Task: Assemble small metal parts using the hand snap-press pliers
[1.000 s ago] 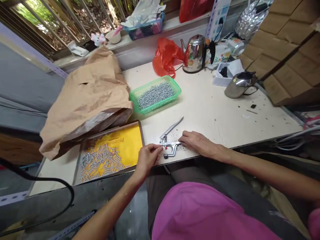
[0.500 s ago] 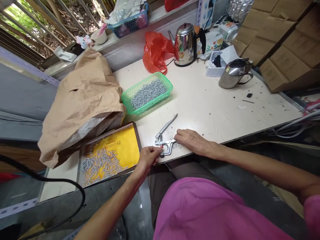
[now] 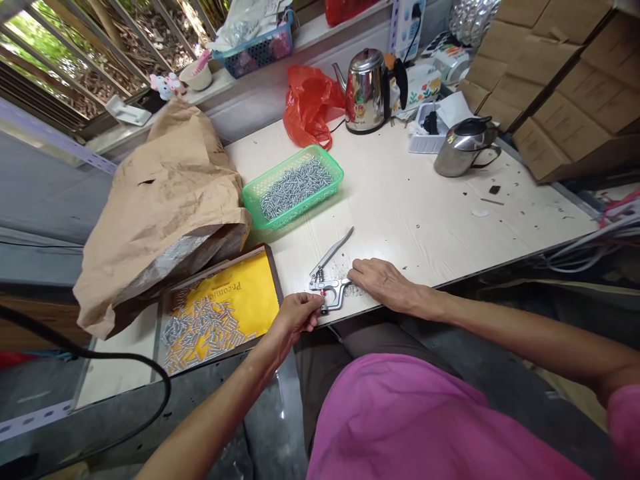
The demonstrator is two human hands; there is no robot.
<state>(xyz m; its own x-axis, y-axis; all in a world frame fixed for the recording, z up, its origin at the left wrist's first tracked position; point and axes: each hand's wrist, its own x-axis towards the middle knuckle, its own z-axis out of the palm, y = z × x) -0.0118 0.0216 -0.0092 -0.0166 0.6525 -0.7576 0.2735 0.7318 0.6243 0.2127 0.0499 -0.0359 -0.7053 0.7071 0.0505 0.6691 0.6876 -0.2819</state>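
Observation:
A metal hand press tool [image 3: 330, 277] with its long lever raised lies at the near edge of the white table [image 3: 425, 213]. My left hand [image 3: 295, 317] is closed in a pinch at the tool's jaw, holding something too small to name. My right hand [image 3: 383, 283] rests flat on the tool's lower handle, fingers together, pressing it to the table. A yellow-lined tray [image 3: 220, 310] with several small metal pieces sits just left of my left hand. A green basket [image 3: 293, 187] full of the same pieces stands farther back.
A crumpled brown paper sack [image 3: 160, 200] lies at the left. At the back stand a red plastic bag [image 3: 307, 107], a steel kettle [image 3: 367, 90], a steel jug [image 3: 463, 147] and cardboard boxes [image 3: 565, 80]. A black cable [image 3: 125, 363] loops at lower left.
The view has shifted slightly up and to the right over the second. My hands stay at the press tool, with the left hand's pinch settled a little lower at the jaw.

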